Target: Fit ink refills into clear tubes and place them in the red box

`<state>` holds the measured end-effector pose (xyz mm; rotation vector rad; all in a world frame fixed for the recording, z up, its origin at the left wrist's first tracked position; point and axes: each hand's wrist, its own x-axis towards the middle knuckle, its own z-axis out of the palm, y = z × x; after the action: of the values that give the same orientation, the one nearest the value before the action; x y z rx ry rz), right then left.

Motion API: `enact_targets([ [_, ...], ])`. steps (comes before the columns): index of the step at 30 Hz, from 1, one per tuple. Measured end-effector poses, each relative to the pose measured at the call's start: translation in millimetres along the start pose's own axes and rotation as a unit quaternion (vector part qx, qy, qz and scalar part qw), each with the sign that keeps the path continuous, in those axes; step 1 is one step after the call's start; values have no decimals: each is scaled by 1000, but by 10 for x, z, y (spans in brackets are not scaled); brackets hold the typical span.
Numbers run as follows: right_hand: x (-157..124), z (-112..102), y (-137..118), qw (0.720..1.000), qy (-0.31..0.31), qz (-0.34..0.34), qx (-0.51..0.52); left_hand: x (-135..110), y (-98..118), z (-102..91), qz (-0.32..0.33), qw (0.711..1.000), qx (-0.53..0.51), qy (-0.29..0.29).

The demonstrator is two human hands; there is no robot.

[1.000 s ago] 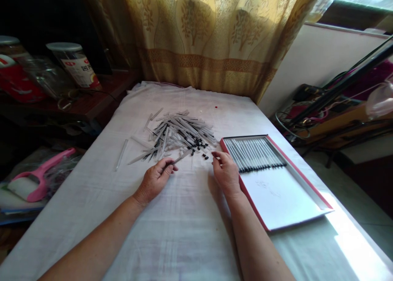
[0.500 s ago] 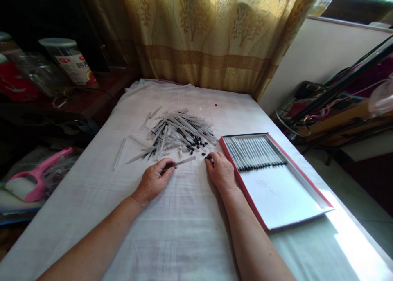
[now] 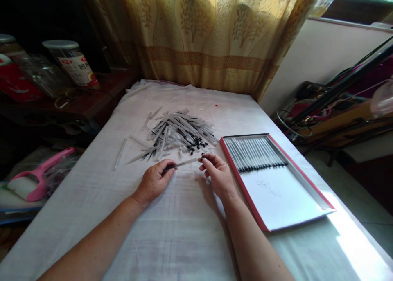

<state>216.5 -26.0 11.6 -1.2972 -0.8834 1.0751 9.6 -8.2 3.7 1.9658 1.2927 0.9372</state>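
Observation:
My left hand [image 3: 156,180] is closed round a clear pen barrel [image 3: 186,162], which points to the right. At the barrel's far end my right hand [image 3: 217,172] pinches a small black pen plug [image 3: 202,159] between thumb and forefinger. Whether the plug touches the barrel or sits just off its tip, I cannot tell. Just beyond the hands lies a loose pile of pen parts [image 3: 181,129], clear barrels mixed with black pieces. To the right, a shallow red-edged box [image 3: 245,201] holds a row of pens [image 3: 254,150] with black ends.
A white cloth [image 3: 147,240] covers the table. Single barrels [image 3: 120,154] lie left of the pile, and a tiny red piece [image 3: 216,105] lies near the back. Jars [image 3: 73,64] stand on a dark side table. A pink-handled tool [image 3: 39,172] lies at the left, and a patterned curtain [image 3: 196,35] hangs behind.
My right hand has lifted from the cloth beside the box and moved left with the small black plug, up to the barrel's end. My left hand has stayed in place with the barrel.

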Motion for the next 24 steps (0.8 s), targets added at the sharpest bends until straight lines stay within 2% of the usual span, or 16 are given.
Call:
enact_targets([
  [3, -45, 62, -59, 998, -17, 21, 59, 1, 13, 1, 3, 1000, 7, 0],
  [7, -59, 79, -78, 998, -25, 2, 54, 1, 23, 6, 9, 1000, 17, -1],
  [14, -60, 22, -17, 995, -38, -87, -32, -2, 10, 13, 12, 1000, 23, 1],
  [19, -37, -104, 8, 968, -50, -182, -163, -5, -16, 20, 24, 999, 24, 2],
  [24, -14, -164, -8, 962, -66, -183, -190, -2, -32, 20, 27, 999, 19, -2],
])
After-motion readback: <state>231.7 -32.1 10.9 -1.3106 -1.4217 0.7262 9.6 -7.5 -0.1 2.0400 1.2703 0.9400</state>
